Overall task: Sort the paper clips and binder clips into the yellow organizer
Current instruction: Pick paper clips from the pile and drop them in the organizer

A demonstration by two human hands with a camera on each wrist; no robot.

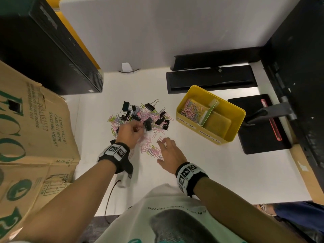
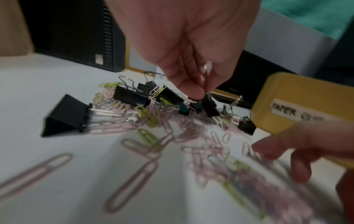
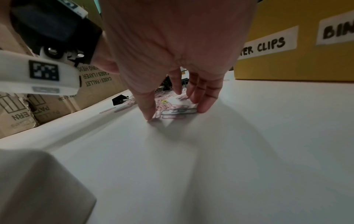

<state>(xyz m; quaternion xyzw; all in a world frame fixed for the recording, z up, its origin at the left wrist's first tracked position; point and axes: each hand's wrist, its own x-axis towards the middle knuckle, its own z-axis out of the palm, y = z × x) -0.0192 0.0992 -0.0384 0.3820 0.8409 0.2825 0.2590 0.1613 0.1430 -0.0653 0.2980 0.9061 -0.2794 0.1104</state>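
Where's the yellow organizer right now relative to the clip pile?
In the head view the yellow organizer stands on the white desk to the right of the clip pile, just in front of the black trays and beyond the right hand.

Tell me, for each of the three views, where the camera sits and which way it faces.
Head: worn high, looking down at the desk, clip pile and yellow organizer; both forearms show.
Left wrist: low, looking along the left hand, which pinches a binder clip.
Right wrist: near the desk, looking along the right hand, fingers spread on paper clips.
All three share the organizer and pile.
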